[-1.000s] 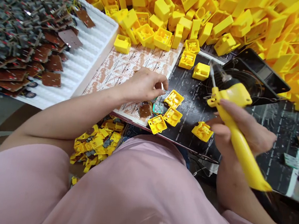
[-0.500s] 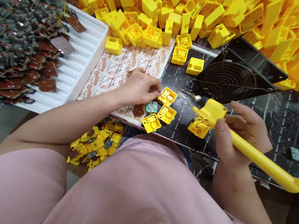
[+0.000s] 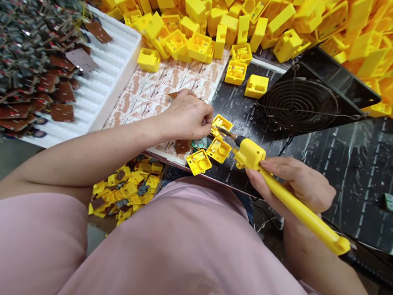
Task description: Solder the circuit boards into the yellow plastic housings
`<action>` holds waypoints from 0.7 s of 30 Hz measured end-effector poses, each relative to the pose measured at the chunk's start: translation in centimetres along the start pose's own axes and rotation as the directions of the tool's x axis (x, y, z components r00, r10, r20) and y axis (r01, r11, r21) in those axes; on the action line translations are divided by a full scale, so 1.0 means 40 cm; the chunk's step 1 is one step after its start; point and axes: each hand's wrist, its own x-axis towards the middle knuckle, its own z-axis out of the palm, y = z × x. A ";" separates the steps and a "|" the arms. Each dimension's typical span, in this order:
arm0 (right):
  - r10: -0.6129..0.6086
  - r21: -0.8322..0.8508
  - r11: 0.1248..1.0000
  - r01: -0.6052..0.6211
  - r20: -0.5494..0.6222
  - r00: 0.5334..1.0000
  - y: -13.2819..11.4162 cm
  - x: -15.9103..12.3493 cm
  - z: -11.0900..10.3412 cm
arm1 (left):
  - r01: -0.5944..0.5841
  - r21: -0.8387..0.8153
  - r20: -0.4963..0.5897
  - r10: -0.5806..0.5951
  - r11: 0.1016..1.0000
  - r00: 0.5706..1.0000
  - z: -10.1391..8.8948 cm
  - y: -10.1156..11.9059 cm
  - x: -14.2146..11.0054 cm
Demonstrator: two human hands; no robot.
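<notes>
My right hand (image 3: pixel 293 183) is wrapped round the handle of a yellow soldering iron (image 3: pixel 252 154), which points left. Its metal tip reaches into a small open yellow plastic case (image 3: pixel 224 122) on the black bench surface. At that case's left edge my left hand (image 3: pixel 192 117) is closed, thumb and fingers pinched together; what they hold is hidden. Two more open cases, a middle one (image 3: pixel 218 150) and a lower one (image 3: pixel 199 162), lie just below. A green circuit board (image 3: pixel 200 143) shows partly under my left hand, beside a brown board (image 3: pixel 182 146).
A black fan (image 3: pixel 295 103) stands tilted at the back right. Yellow cases (image 3: pixel 198 46) are heaped along the back. At left, a white foam tray (image 3: pixel 116 62) bears piled boards. Below the bench edge lies a pile of yellow cases (image 3: pixel 127 189). A cable (image 3: pixel 374 271) trails from the iron.
My right hand has brought the soldering iron left, so its tip now reaches into the upper case. My left hand has shifted slightly, its fingers closer together at that case.
</notes>
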 end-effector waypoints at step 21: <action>0.018 0.011 1.000 -0.019 0.099 0.995 0.011 0.036 -0.042 | 0.007 0.067 0.075 -0.012 0.998 0.997 -0.027 0.011 0.018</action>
